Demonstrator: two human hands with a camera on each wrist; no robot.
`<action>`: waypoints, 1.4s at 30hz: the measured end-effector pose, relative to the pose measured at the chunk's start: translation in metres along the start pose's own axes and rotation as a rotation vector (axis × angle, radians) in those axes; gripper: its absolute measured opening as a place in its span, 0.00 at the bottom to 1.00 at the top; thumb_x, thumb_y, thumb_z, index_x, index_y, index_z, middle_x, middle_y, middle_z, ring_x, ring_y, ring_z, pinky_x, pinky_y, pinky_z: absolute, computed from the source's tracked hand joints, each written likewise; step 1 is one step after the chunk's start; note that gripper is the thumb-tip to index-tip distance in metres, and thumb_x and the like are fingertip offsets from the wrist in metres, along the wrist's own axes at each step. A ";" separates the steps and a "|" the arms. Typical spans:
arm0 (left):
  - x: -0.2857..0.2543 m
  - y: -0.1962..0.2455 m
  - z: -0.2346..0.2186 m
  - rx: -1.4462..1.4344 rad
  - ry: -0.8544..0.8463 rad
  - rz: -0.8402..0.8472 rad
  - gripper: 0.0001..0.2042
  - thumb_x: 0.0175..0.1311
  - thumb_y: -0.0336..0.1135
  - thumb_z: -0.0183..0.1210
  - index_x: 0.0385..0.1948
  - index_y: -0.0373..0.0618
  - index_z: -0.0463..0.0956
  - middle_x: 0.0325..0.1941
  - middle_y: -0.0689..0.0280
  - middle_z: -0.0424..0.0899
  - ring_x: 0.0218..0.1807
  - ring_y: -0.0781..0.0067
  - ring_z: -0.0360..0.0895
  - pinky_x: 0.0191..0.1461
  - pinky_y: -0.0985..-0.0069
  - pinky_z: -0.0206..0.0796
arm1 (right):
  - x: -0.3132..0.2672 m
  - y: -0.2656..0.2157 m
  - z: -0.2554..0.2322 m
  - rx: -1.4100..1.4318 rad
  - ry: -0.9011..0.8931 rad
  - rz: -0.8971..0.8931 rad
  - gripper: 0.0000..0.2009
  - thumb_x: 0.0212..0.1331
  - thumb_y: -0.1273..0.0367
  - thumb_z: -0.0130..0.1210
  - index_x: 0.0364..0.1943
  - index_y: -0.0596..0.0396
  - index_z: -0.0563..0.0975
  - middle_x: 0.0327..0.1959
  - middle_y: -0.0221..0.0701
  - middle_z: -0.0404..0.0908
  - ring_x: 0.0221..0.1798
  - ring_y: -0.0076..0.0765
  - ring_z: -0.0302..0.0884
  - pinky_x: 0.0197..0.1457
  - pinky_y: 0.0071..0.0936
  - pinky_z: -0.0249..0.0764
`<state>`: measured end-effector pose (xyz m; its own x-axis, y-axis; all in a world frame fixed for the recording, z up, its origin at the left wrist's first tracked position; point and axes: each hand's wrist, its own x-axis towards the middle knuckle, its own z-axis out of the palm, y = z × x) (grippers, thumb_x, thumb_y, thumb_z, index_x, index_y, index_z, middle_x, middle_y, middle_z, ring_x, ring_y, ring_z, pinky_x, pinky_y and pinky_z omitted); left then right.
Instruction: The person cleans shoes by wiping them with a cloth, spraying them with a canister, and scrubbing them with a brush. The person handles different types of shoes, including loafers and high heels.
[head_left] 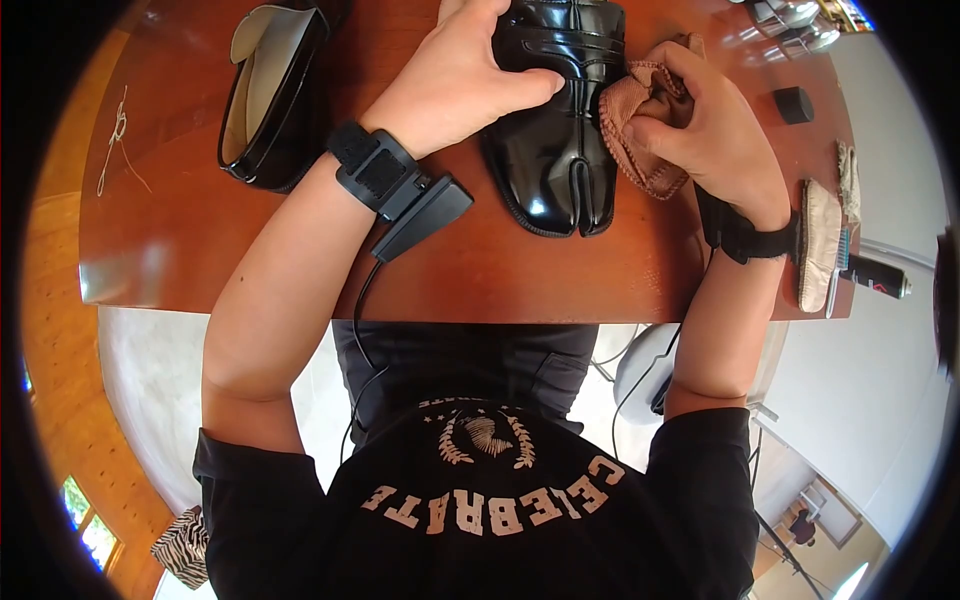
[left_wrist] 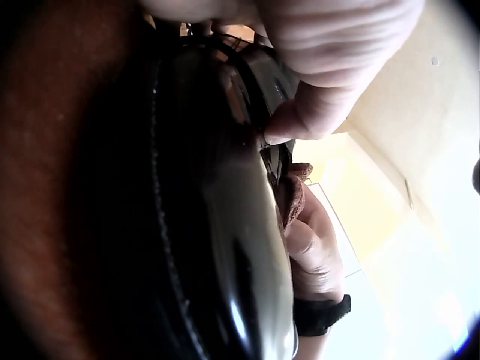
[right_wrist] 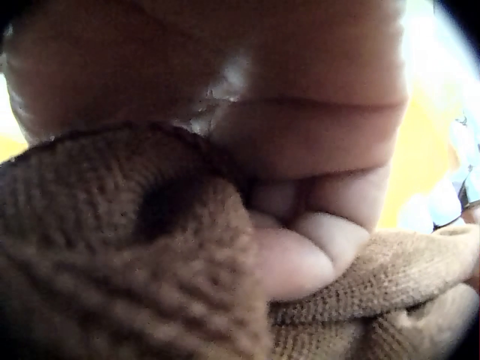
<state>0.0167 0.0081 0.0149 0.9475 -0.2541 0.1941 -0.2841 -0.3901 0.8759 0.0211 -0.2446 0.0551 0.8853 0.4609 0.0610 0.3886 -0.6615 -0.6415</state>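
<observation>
A glossy black split-toe loafer (head_left: 540, 170) sits on the brown table (head_left: 420, 285), its toe toward the person. The left hand (head_left: 455, 85) grips it near the strap, thumb lying across the top; its fingers are partly beyond the head view's upper edge. In the left wrist view, that shoe (left_wrist: 240, 247) fills the middle under the hand. A brown knit cloth (head_left: 640, 150) with a stitched edge is bunched in the right hand (head_left: 725, 140), right at the shoe's side. Curled fingers hold the cloth (right_wrist: 150, 277) in the right wrist view.
A second black shoe (head_left: 305, 100) with a pale lining stands at the left. Toward the right edge are a small black cylinder (head_left: 794, 105), a pale-topped brush (head_left: 820, 240) and a black spray can (head_left: 876, 275). A string (head_left: 120, 130) lies far left.
</observation>
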 end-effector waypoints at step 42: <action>-0.001 -0.001 0.001 -0.020 0.000 0.003 0.30 0.54 0.33 0.69 0.60 0.41 0.67 0.76 0.45 0.51 0.78 0.45 0.55 0.79 0.62 0.50 | -0.002 -0.004 -0.001 -0.011 -0.139 -0.005 0.18 0.46 0.63 0.69 0.34 0.61 0.76 0.24 0.35 0.73 0.30 0.35 0.70 0.37 0.32 0.69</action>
<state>0.0161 0.0076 0.0139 0.9467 -0.2555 0.1961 -0.2835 -0.3719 0.8839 0.0178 -0.2438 0.0578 0.8396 0.5415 -0.0428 0.3965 -0.6649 -0.6330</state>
